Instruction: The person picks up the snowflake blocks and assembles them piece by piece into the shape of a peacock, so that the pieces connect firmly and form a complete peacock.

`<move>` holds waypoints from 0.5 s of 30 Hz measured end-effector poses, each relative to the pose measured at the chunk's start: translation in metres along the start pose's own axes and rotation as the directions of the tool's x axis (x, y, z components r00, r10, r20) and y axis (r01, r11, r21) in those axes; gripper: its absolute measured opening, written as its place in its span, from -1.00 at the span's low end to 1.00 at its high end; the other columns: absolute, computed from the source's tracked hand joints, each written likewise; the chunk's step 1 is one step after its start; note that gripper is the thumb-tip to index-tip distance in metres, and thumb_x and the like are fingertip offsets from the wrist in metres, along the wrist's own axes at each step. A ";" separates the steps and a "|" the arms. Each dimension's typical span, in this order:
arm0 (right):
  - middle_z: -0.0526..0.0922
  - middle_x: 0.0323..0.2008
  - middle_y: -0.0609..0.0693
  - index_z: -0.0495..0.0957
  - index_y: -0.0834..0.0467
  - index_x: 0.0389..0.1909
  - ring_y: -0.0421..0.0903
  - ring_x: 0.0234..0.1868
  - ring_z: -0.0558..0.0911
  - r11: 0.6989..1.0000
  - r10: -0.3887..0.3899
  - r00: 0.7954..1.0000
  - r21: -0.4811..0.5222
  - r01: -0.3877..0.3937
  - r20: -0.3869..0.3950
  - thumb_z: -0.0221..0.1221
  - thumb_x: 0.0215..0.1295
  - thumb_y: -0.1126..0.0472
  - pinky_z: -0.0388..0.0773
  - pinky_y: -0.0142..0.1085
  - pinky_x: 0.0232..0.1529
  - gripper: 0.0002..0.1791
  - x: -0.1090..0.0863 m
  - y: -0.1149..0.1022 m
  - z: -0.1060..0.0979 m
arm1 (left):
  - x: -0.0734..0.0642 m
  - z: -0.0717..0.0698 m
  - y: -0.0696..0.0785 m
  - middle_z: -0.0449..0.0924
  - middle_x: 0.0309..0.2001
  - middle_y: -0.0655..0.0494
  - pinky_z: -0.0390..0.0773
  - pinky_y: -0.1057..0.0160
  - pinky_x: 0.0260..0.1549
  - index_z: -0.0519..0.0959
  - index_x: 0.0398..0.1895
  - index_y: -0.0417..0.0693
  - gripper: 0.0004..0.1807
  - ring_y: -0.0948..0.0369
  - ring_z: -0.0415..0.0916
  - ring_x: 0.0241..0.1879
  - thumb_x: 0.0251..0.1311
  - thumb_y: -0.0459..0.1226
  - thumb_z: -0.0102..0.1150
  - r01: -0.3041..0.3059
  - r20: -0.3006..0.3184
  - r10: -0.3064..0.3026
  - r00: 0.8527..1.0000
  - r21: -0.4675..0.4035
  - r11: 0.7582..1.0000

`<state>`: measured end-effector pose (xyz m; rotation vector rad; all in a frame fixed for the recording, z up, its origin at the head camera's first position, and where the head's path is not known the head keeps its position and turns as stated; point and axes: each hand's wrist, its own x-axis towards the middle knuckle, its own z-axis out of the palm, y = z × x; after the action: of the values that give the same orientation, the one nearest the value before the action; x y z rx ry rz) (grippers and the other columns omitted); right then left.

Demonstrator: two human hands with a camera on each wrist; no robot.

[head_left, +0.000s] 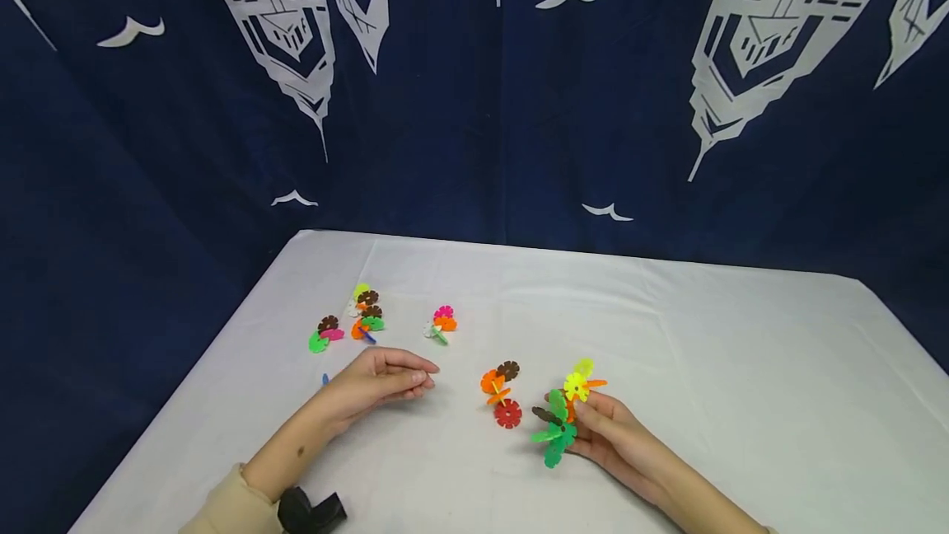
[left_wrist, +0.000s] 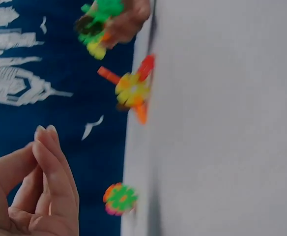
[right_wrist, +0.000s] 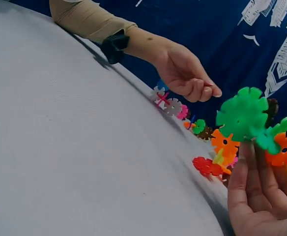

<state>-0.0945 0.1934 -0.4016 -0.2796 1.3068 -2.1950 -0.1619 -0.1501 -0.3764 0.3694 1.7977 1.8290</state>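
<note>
My right hand holds a cluster of interlocking plastic flower discs in greens, brown, orange and yellow, raised in front of the palm. In the right wrist view a large green disc of this cluster faces the camera. My left hand hovers above the table with thumb and fingertips brought together; nothing shows between them. Between the hands stands another joined flower-disc piece, orange, brown, yellow and red, apart from both.
Farther back on the white-covered table are more joined disc pieces: a tall multicoloured one, a brown, pink and green one and a pink, orange and white one. A blue bit shows beside my left wrist. Behind hangs a dark blue printed curtain.
</note>
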 end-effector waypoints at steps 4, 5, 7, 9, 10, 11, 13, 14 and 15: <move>0.60 -0.12 0.04 0.43 0.30 -0.03 -0.09 -0.07 0.56 0.979 0.017 0.996 -0.199 -0.035 -0.092 -0.06 0.45 0.25 0.48 -0.20 0.01 -0.77 0.002 0.000 0.000 | 0.004 -0.018 0.013 0.59 -0.19 -0.28 0.55 0.09 -0.12 0.53 -0.04 -0.45 -0.67 -0.04 0.59 -0.22 0.21 -0.35 0.18 -0.055 -0.118 0.076 0.990 0.175 0.983; 0.60 -0.15 0.04 0.42 0.33 -0.03 -0.10 -0.09 0.56 0.968 0.016 0.993 -0.246 -0.044 -0.115 -0.03 0.43 0.25 0.49 -0.22 -0.01 -0.76 0.002 0.000 0.000 | 0.005 -0.021 0.016 0.59 -0.19 -0.29 0.54 0.07 -0.13 0.53 -0.04 -0.46 -0.68 -0.08 0.58 -0.20 0.22 -0.37 0.17 -0.065 -0.144 0.097 0.985 0.217 0.974; 0.61 -0.19 0.03 0.40 0.37 -0.03 -0.12 -0.15 0.56 0.949 0.020 0.985 -0.308 -0.073 -0.172 0.03 0.40 0.23 0.51 -0.26 -0.05 -0.71 0.002 0.000 0.000 | 0.011 -0.025 0.019 0.60 -0.20 -0.27 0.55 0.08 -0.14 0.52 -0.04 -0.48 -0.70 -0.11 0.57 -0.20 0.23 -0.40 0.15 -0.083 -0.188 0.143 0.972 0.293 0.952; 0.61 -0.20 0.03 0.39 0.39 -0.01 -0.13 -0.16 0.56 0.939 0.019 0.978 -0.332 -0.089 -0.210 0.06 0.38 0.21 0.51 -0.29 -0.08 -0.67 0.002 0.000 0.001 | 0.019 -0.025 0.021 0.60 -0.18 -0.21 0.56 0.10 -0.15 0.53 -0.04 -0.44 -0.71 -0.08 0.58 -0.20 0.22 -0.41 0.15 -0.084 -0.229 0.171 0.958 0.346 0.934; 0.61 -0.17 0.05 0.38 0.41 0.01 -0.12 -0.15 0.57 0.937 0.014 0.975 -0.338 -0.090 -0.222 0.06 0.38 0.21 0.51 -0.29 -0.07 -0.65 0.002 0.001 0.001 | 0.023 -0.024 0.021 0.60 -0.17 -0.17 0.56 0.13 -0.16 0.54 -0.03 -0.41 -0.71 -0.06 0.58 -0.20 0.22 -0.41 0.16 -0.085 -0.244 0.190 0.951 0.385 0.919; 0.61 -0.14 0.07 0.37 0.43 0.05 -0.11 -0.13 0.57 0.937 0.008 0.972 -0.337 -0.089 -0.234 0.06 0.38 0.20 0.51 -0.30 -0.07 -0.61 0.002 0.002 0.001 | 0.028 -0.023 0.020 0.60 -0.15 -0.13 0.56 0.15 -0.16 0.55 -0.03 -0.38 -0.72 -0.02 0.58 -0.19 0.21 -0.41 0.17 -0.081 -0.260 0.205 0.944 0.420 0.904; 0.58 -0.05 0.13 0.32 0.47 0.11 -0.09 -0.06 0.57 0.939 0.002 0.969 -0.333 -0.087 -0.248 0.06 0.38 0.21 0.49 -0.29 -0.02 -0.55 0.003 0.003 0.002 | 0.038 -0.022 0.019 0.58 -0.07 -0.08 0.56 0.18 -0.14 0.55 0.01 -0.32 -0.69 0.03 0.56 -0.14 0.19 -0.40 0.20 -0.065 -0.280 0.221 0.934 0.475 0.877; 0.57 -0.02 0.15 0.28 0.48 0.15 -0.08 -0.04 0.57 0.940 -0.002 0.969 -0.330 -0.082 -0.247 0.05 0.39 0.20 0.48 -0.29 -0.01 -0.52 0.003 0.004 0.002 | 0.043 -0.022 0.018 0.57 -0.03 -0.07 0.55 0.18 -0.14 0.55 0.03 -0.29 -0.66 0.05 0.55 -0.11 0.18 -0.39 0.21 -0.058 -0.283 0.230 0.931 0.508 0.859; 0.56 0.00 0.17 0.26 0.49 0.17 -0.08 -0.02 0.56 0.942 -0.004 0.969 -0.326 -0.079 -0.247 0.05 0.39 0.21 0.48 -0.29 0.00 -0.50 0.003 0.005 0.002 | 0.047 -0.022 0.017 0.55 0.01 -0.07 0.55 0.18 -0.13 0.54 0.06 -0.26 -0.64 0.06 0.53 -0.08 0.17 -0.39 0.22 -0.049 -0.286 0.236 0.929 0.537 0.842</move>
<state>-0.0946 0.1881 -0.4048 -0.1097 1.8104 -2.0150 -0.2157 -0.1413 -0.3694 0.4129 2.5869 1.5348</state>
